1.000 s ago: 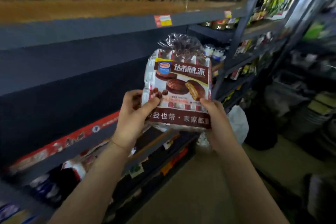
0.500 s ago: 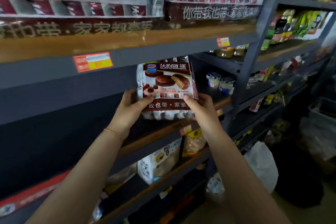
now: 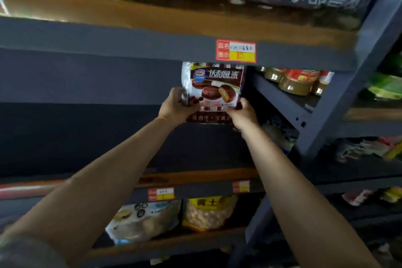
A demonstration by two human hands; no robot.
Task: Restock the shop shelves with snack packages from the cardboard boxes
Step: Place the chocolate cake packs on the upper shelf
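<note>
Head view showed me both hands raised into the shelf bay. My left hand point(image 3: 176, 107) gripped the lower left corner of the chocolate pie package point(image 3: 214, 89), and my right hand point(image 3: 242, 114) pinched its lower right corner. I held the package upright, its top just under the shelf edge point(image 3: 130, 47) near the price tag point(image 3: 236, 51).
</note>
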